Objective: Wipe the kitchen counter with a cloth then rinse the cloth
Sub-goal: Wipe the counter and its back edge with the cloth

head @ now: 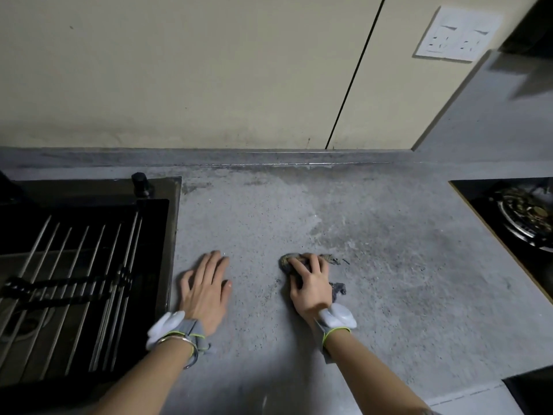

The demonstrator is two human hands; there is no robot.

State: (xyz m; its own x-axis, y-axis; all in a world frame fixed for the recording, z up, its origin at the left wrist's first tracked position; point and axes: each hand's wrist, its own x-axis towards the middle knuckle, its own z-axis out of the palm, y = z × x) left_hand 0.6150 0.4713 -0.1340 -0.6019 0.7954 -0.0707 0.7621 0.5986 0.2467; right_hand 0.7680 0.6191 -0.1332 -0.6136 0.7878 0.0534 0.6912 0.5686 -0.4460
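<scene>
The right hand [309,283] presses down on a small, dark grey, crumpled cloth [294,263], fingers curled over it so that only its frayed edges show past the fingertips and beside the palm. The cloth lies on the speckled grey stone counter [374,250], near the front edge and roughly midway between the sink and the stove. The left hand [206,287] lies flat on the counter, palm down, fingers loosely spread and holding nothing, just beside the rim of the black sunken sink [173,235]. Both wrists carry grey straps with a white plastic unit; the left wrist also wears a thin metal bangle [191,350].

Across the sink spans a rack of thin metal rods [74,283], and a short black knob [140,184] stands at its back corner. At the right edge, well apart from the cloth, sits a black glass hob with 1 round metal gas burner [526,217]. Behind the counter rises a cream wall with a dark vertical seam, bearing a white double socket plate [457,34]. The counter around the cloth shows dark crumbs and pale streaks; nothing stands between the 2 hands.
</scene>
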